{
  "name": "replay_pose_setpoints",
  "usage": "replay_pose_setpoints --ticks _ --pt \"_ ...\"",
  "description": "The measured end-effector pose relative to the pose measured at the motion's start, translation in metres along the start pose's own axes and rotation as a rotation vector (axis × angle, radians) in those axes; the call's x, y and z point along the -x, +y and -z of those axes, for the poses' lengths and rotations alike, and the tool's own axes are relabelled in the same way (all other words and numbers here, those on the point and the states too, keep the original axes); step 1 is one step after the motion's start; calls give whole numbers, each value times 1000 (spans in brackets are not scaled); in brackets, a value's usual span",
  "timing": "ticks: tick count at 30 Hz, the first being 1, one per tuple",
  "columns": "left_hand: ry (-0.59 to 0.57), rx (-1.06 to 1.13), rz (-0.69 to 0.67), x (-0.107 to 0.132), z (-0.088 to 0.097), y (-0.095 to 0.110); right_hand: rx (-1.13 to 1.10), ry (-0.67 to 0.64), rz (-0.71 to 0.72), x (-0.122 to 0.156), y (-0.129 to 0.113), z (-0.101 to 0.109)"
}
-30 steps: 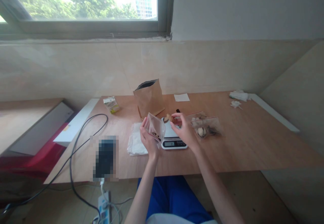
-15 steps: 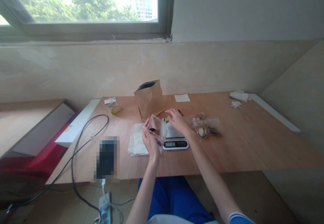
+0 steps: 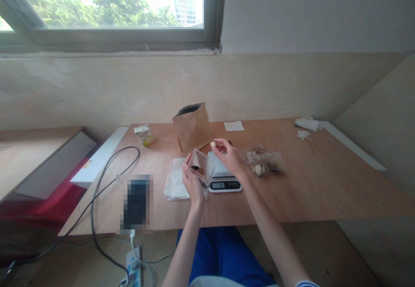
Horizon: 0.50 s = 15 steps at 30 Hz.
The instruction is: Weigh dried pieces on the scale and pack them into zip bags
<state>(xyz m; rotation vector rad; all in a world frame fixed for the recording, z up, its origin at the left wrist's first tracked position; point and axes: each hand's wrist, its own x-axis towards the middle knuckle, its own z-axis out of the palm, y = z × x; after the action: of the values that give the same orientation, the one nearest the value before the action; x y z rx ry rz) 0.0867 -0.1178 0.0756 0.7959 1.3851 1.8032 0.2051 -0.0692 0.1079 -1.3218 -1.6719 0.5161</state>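
Note:
My left hand [image 3: 192, 179] is closed on a clear plastic bag [image 3: 207, 168], its mouth spread open and tilted toward me. Something dark and brown shows inside the bag. Between the thumb and fingers of my right hand [image 3: 228, 155] is a small round cream-coloured piece [image 3: 213, 145], too small to name. This hand is above the far part of a kitchen scale [image 3: 225, 186], whose display faces me. Just behind my hands stands an open brown paper pouch [image 3: 192, 127]. White plastic bags [image 3: 177, 183] lie stacked beneath and left of my left hand.
Right of the scale lie filled clear bags [image 3: 267, 166] with pale and dark pieces. Farther back are a white paper [image 3: 234, 125], a small carton [image 3: 144, 135] and white crumpled items [image 3: 306, 124]. A black cable [image 3: 92, 200] and a pixelated dark device [image 3: 136, 203] are at left.
My right hand has lifted the small cream piece off the scale, where it was partly visible by my fingers. My left hand and the bag have barely moved.

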Motion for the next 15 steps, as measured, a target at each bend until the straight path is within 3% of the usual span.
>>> replay_pose_setpoints --ticks 3,6,8,11,15 --pt "-21 -1 38 3 -3 0 -137 -76 62 2 -27 9" --pt "-27 16 49 6 -5 0 -86 -171 135 2 -33 11" --pt "-27 38 43 5 -5 0 1 -140 156 0 -20 11" --pt "-37 81 51 4 -4 2 246 -99 106 2 18 13" --pt "-36 147 53 4 -3 4 524 -187 -30 16 68 15"
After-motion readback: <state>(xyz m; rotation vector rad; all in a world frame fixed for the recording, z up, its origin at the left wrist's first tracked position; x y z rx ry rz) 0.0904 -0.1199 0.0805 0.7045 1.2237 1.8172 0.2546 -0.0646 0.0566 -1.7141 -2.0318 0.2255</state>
